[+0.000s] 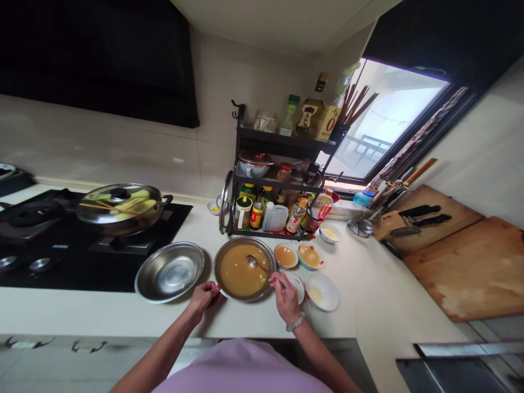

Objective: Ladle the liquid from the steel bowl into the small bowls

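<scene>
A round metal basin (241, 295) of brownish-yellow liquid, with a few pale bits floating in it, stands on the counter before me. My left hand (204, 297) is closed at its left rim, the fingers pinching the edge. In my right hand (285, 299) is the handle of a metal spoon (252, 261). The spoon's bowl is over the liquid near the middle of the basin; whether it touches the surface I cannot tell. Close by on the right are two small bowls of similar liquid (286, 255), a white plate (295, 285) partly behind my right hand, and a white bowl (323, 292) with a little pale stuff inside.
An empty metal basin (170, 273) sits left, beside the black gas stove (82, 267). A lidded pan (123, 210) holds pale green food. Behind stands a black rack (282, 134) of bottles and jars. Cutting boards (470, 267) and a knife block (391, 222) are at right.
</scene>
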